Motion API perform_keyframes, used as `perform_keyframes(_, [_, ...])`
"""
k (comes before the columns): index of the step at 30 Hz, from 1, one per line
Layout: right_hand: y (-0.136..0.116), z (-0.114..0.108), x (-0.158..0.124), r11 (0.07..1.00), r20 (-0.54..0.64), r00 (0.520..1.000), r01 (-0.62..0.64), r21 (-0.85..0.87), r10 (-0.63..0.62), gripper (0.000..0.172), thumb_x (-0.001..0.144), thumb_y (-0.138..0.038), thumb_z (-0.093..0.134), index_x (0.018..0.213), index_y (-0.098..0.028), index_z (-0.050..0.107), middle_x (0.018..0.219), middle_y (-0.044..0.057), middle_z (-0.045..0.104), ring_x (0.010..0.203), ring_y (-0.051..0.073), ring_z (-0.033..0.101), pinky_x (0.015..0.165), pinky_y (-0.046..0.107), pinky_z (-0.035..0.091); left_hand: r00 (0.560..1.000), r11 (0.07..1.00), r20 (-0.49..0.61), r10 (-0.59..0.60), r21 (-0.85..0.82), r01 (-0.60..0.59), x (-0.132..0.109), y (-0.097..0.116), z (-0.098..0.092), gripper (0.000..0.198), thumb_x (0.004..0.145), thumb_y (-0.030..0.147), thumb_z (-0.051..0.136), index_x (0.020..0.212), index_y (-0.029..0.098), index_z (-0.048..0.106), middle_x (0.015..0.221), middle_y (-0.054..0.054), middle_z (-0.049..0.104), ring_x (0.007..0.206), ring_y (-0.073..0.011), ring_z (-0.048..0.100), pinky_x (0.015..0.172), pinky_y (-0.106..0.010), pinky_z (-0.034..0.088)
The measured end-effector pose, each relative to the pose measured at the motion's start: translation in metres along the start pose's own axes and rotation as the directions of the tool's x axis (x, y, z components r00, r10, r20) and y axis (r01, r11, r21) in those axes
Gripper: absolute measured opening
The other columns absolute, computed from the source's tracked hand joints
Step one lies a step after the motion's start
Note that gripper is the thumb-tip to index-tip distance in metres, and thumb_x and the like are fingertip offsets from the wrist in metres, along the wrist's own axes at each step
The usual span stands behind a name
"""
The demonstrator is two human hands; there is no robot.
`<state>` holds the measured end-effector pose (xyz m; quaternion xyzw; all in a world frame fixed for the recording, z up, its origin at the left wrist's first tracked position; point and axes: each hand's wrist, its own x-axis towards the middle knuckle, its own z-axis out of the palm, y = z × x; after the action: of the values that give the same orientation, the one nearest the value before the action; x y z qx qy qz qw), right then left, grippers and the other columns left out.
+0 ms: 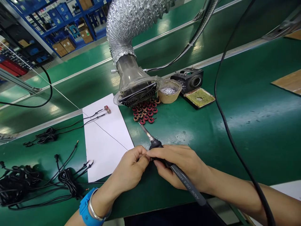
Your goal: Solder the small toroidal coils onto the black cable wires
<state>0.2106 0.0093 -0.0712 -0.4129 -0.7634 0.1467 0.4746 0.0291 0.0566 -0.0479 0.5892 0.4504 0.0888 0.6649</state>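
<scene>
My right hand [182, 164] grips a soldering iron [185, 181] by its grey and black handle, the metal tip pointing up and away to the left. My left hand [131, 169] is closed in a pinch, its fingertips meeting those of my right hand. A thin solder wire [107, 132] runs down from the upper left into my left hand; its end is hidden by the fingers. Just beyond the iron's tip lies a pile of red-and-black wound ring coils [144, 111]. Left of it, two black cables with a small coil [107, 109] rest on a white sheet [103, 147].
A fume extractor hood [135, 78] hangs over the coils. Behind them stand a round tub [169, 91] of silvery material and an iron stand [189, 78] with a yellow sponge [199, 98]. Bundled black cables [21, 182] lie at left. A black cord [225, 119] crosses the right side.
</scene>
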Motion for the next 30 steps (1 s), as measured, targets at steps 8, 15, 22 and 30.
perform_keyframes(8, [0.006,0.001,-0.006,0.988,0.022,0.995,0.102,-0.115,-0.1,0.026,0.093,-0.009,0.046,0.114,-0.017,0.059,0.065,-0.003,0.053,0.054,0.011,0.051,0.052,0.023,0.041,0.984,0.94,0.081,-0.158,-0.293,0.175,-0.001,0.002,0.005,0.032,0.083,0.044,0.06,0.073,0.02,0.041,0.054,0.011,0.031,0.042,-0.0038,0.016,0.038,-0.019,0.011])
perform_keyframes(15, [0.006,-0.012,-0.003,0.98,-0.029,0.989,0.14,-0.142,-0.146,0.026,0.091,-0.007,0.047,0.11,-0.017,0.062,0.059,-0.005,0.049,0.049,0.01,0.046,0.049,0.024,0.038,0.992,0.962,-0.024,-0.121,-0.249,0.112,0.001,-0.003,0.012,0.029,0.084,0.041,0.058,0.074,0.02,0.042,0.052,0.011,0.029,0.042,-0.0043,0.016,0.039,-0.018,0.012])
perform_keyframes(22, [-0.001,-0.035,-0.016,0.996,-0.312,0.948,-0.051,0.073,0.071,0.048,0.086,-0.006,0.054,0.132,-0.022,0.055,0.089,0.004,0.072,0.067,0.015,0.066,0.058,0.027,0.054,0.989,0.998,-0.133,-0.059,0.0,0.059,0.002,-0.003,0.018,0.025,0.089,0.038,0.051,0.074,0.019,0.045,0.053,0.01,0.031,0.047,-0.0066,0.023,0.045,-0.019,0.018])
perform_keyframes(30, [-0.008,-0.046,-0.026,0.97,-0.255,0.95,-0.127,0.209,0.179,0.023,0.084,-0.017,0.053,0.103,-0.018,0.065,0.066,0.003,0.061,0.052,0.015,0.054,0.046,0.029,0.041,0.984,0.998,-0.173,-0.041,0.039,0.049,0.001,-0.001,0.021,0.021,0.091,0.033,0.046,0.075,0.019,0.044,0.053,0.01,0.03,0.047,-0.0071,0.023,0.045,-0.019,0.019])
